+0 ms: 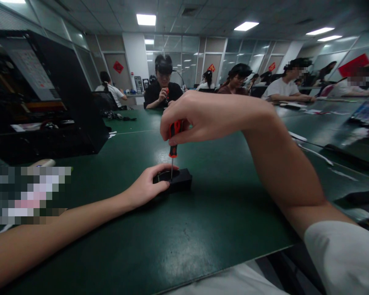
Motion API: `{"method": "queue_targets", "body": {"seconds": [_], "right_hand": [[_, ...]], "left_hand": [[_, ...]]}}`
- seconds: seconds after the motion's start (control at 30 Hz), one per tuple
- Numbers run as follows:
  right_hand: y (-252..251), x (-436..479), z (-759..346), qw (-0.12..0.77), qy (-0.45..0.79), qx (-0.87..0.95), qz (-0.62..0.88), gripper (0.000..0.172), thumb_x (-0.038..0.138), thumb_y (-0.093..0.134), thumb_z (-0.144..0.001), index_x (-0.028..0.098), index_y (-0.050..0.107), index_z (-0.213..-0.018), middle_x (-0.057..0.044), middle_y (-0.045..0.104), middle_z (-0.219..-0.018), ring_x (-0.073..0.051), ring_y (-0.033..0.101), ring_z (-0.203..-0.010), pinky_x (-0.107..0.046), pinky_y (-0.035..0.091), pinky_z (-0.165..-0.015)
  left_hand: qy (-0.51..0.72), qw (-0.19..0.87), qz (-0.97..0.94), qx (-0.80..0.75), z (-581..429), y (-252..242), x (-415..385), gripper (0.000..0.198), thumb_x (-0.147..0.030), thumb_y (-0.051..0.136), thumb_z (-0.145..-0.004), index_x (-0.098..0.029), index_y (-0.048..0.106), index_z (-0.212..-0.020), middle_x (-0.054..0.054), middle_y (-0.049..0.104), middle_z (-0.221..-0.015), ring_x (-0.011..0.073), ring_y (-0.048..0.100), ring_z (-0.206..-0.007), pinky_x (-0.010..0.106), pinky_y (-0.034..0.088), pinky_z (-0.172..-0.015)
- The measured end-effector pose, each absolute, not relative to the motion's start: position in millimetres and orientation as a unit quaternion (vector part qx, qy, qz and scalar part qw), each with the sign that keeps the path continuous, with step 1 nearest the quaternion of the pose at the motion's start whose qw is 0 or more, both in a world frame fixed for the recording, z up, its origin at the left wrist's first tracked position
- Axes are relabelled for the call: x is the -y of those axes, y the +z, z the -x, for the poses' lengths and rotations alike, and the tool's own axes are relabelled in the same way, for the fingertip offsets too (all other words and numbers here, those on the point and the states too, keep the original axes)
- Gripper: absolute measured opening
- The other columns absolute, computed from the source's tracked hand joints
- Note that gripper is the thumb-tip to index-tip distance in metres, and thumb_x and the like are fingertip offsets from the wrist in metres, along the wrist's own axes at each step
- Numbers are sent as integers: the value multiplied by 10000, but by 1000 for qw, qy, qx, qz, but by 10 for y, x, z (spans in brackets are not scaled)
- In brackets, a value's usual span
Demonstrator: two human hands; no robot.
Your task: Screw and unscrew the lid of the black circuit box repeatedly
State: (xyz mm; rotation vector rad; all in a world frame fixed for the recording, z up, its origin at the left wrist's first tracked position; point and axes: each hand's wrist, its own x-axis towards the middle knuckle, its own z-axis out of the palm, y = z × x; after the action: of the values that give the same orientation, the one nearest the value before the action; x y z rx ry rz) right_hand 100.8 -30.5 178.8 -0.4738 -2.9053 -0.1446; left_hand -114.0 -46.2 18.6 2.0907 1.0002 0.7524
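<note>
From here: right hand (196,116) grips red-black screwdriver (173,150) upright, tip down on black box (183,180) below. Left hand (146,183) hugs box, likely so it won't slide.

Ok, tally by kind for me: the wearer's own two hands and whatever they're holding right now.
Screwdriver, red and black, gripped in the right hand: 1
Black box-shaped piece, held at one end by the left hand: 1
Bare hands: 2
Total: 4
</note>
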Motion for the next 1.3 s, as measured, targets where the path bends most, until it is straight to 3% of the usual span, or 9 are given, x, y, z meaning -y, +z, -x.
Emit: {"method": "queue_targets", "body": {"seconds": [0.2,0.37,0.43,0.53,0.6,0.77,0.93,1.13,1.3], "right_hand": [[1751,257,-954,81,-41,987,135,165,254,588,-922,172,719,-981,-18,723,-968,-117,625,-848,-247,457,-781],[1715,237,-935,80,-15,988,129,206,258,546,-970,137,706,-1012,-46,710,-954,-124,612,-806,-267,444,-746],[1712,257,-935,73,-9,991,112,196,163,548,-940,138,698,-1064,-62,699,-1058,-135,618,-878,-278,452,-799],[1712,293,-937,66,-3,995,72,331,44,592,-846,153,675,-1147,-82,630,-1266,-168,595,-1071,-288,444,-907],[1704,306,-932,68,-4,995,71,312,70,619,-848,154,673,-1143,-82,629,-1263,-174,591,-1081,-288,442,-914],[1682,302,-915,84,-34,986,137,156,200,580,-937,136,697,-1019,-59,700,-968,-145,607,-846,-290,438,-820],[1710,306,-933,64,-32,993,93,272,127,633,-867,170,686,-1131,-62,657,-1214,-162,601,-1011,-290,424,-898],[1660,268,-927,87,-52,984,145,220,318,592,-954,158,712,-1047,-59,706,-996,-164,606,-885,-307,421,-824],[1669,278,-916,94,-52,986,128,225,250,680,-877,173,704,-1086,-44,699,-1088,-162,604,-930,-303,421,-866]], "left_hand": [[292,344,-806,-384,1142,166,449,437,-203,578,-781,-183,665,-1208,71,701,-1238,305,611,-1191,433,424,-1080],[295,355,-799,-386,1142,161,451,438,-202,585,-780,-179,661,-1211,70,702,-1232,300,613,-1190,420,426,-1076],[298,357,-797,-385,1146,160,451,437,-209,587,-780,-180,661,-1210,72,703,-1234,302,611,-1192,424,427,-1076],[301,353,-797,-386,1152,157,448,433,-220,593,-782,-185,665,-1207,75,701,-1245,309,605,-1202,438,425,-1077],[301,352,-797,-388,1150,158,448,432,-224,595,-780,-183,667,-1205,82,700,-1249,314,607,-1200,446,430,-1072],[297,357,-794,-392,1136,168,453,442,-222,589,-770,-179,662,-1203,84,708,-1237,315,615,-1193,451,441,-1066],[299,356,-795,-390,1137,180,460,429,-236,591,-780,-176,664,-1198,82,713,-1219,312,623,-1180,448,444,-1066],[301,342,-799,-392,1132,178,460,439,-220,591,-771,-187,677,-1201,74,707,-1245,312,605,-1211,442,421,-1090],[300,350,-797,-389,1132,176,456,438,-232,591,-774,-181,673,-1201,74,710,-1227,310,619,-1176,433,440,-1065]]}}
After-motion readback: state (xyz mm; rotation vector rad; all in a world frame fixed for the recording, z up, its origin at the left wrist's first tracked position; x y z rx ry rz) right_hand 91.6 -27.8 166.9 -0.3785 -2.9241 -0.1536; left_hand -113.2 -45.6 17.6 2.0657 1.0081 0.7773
